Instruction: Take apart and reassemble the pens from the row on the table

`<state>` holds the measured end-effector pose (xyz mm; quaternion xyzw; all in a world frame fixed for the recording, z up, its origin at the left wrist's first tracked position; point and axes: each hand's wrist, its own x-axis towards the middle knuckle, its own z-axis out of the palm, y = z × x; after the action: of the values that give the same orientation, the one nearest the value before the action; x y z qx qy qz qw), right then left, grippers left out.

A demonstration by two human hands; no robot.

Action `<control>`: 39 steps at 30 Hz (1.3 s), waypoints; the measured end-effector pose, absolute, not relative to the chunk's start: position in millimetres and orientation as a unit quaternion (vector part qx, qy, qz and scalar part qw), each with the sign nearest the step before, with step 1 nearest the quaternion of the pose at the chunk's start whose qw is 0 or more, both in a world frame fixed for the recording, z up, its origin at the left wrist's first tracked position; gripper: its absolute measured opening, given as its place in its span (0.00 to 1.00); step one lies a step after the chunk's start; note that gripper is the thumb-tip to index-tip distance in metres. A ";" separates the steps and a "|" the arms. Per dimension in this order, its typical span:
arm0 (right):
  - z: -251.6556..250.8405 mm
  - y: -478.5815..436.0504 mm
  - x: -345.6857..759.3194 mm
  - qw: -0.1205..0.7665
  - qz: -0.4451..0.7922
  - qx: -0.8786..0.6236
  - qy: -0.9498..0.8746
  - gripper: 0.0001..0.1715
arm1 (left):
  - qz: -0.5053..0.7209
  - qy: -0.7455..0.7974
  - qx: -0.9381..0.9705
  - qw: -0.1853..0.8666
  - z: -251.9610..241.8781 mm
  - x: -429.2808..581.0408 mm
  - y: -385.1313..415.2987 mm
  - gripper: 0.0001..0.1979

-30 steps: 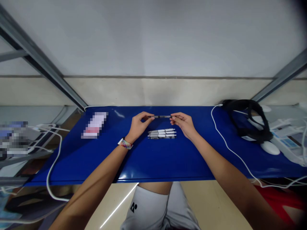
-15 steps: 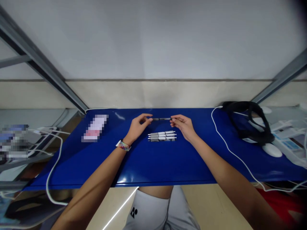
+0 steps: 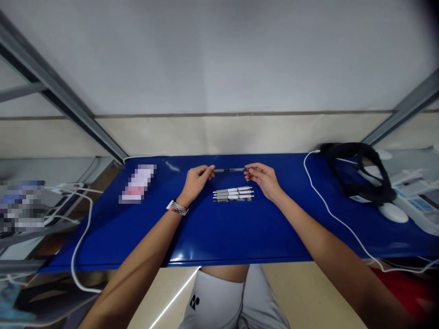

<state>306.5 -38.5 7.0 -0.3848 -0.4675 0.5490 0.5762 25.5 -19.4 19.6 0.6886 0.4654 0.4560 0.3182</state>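
Observation:
Both hands hold one dark pen (image 3: pixel 229 170) level above the blue table (image 3: pixel 219 228), near its far edge. My left hand (image 3: pixel 196 180), with a coloured band on the wrist, pinches the pen's left end. My right hand (image 3: pixel 263 179) pinches its right end. Just in front of the hands, three white pens (image 3: pixel 233 193) lie side by side on the table, touching one another.
A blurred pink-and-white card (image 3: pixel 137 183) lies at the table's left. A white cable (image 3: pixel 329 208) runs across the right side past a black strap (image 3: pixel 360 173) and a white mouse (image 3: pixel 393 212). More cables and a shelf stand to the left. Grey frame bars rise at both sides.
The hands and pen stay almost still; my left fingers have closed more tightly on the pen's left end. The view has shifted slightly.

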 end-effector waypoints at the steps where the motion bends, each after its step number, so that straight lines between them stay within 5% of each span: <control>1: 7.8 -38.1 307.7 0.578 0.549 -0.381 -0.467 0.18 | 0.467 0.462 0.683 0.319 18.8 25.3 -18.8 0.22; 9: 10.1 -35.2 312.6 0.605 0.544 -0.395 -0.426 0.14 | 0.523 0.441 0.650 0.331 14.5 24.6 -15.2 0.14; 39: 10.4 -31.8 327.5 0.628 0.490 -0.463 -0.388 0.12 | 0.520 0.443 0.638 0.355 15.1 23.5 -15.3 0.14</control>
<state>327.5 -31.8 10.4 -0.4628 -0.3882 0.4902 0.6284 23.5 -15.3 15.1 0.6377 0.4429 0.5205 0.3553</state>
